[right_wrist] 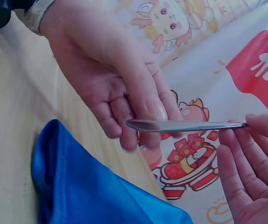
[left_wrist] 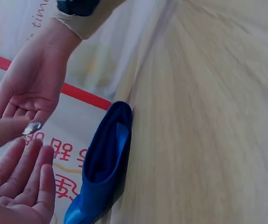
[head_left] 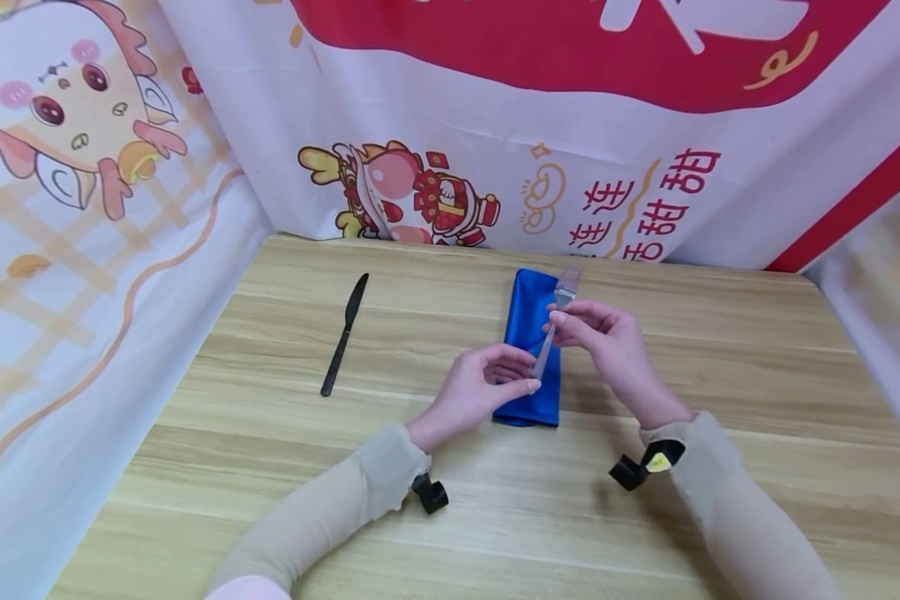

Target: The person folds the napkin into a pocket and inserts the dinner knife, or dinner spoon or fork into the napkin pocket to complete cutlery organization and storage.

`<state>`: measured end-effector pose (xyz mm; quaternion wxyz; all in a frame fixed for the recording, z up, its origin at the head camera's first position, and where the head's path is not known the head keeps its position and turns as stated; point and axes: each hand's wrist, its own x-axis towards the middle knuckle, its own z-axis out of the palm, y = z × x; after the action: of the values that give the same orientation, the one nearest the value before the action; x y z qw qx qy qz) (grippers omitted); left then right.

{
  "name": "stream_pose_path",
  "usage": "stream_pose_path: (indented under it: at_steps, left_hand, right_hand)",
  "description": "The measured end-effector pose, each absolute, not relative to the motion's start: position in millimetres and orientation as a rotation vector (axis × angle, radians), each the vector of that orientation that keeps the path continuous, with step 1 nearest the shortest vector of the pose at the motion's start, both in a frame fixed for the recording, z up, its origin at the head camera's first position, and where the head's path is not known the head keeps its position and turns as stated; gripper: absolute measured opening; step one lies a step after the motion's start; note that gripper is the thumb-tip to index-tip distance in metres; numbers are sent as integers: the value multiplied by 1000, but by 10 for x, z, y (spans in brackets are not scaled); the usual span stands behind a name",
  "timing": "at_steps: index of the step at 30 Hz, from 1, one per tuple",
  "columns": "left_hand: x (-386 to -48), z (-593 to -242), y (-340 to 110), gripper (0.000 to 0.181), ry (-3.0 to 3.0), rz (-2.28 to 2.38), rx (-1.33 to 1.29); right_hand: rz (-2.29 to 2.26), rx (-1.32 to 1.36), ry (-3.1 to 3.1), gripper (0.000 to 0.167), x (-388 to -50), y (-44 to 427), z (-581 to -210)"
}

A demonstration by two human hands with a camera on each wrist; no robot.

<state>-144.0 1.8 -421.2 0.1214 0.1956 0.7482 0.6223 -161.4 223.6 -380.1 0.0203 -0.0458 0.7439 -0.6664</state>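
In the head view, a silver fork (head_left: 566, 288) is held tilted above a folded blue cloth (head_left: 532, 302), its tines toward the back of the table. My right hand (head_left: 606, 337) pinches the fork near its neck, thumb against fingers. The handle's lower end is between the thumb and fingers of my left hand (head_left: 487, 379); the right wrist view shows that thumb lying against the fork handle (right_wrist: 185, 126). Beneath both hands the blue cloth (left_wrist: 103, 158) lies as a long strip, its near end gaping in folded layers. Fork tines are hidden in both wrist views.
A black table knife (head_left: 345, 333) lies left of the cloth on the wood-grain table (head_left: 270, 483). Printed fabric (head_left: 450, 108) hangs behind the back edge, and another patterned sheet (head_left: 120, 275) covers the left side. Both wrists carry dark camera mounts.
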Motion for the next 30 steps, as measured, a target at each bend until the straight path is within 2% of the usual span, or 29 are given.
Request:
stream_pose_path:
  at_steps: [6,13,18,30]
  left_hand:
    - [-1441,-4191,-73,71,2418,1429,728]
    - [-1383,-4191,-122,108,2568,675,1170]
    - [-1292,-4232,-58,119,2495,401,1336]
    - [-1255,-4240,5,126,2401,245,1303]
  right_hand:
    - [-2149,-155,2322,33,-1637,2372,-3687]
    - [-2290,-152,2300,30,-1700,2540,-3532]
    - [-2204,-93,2356,37,-1797,2579,-3486]
    - [-2045,-112,2328,44,-2229,2454,-3693]
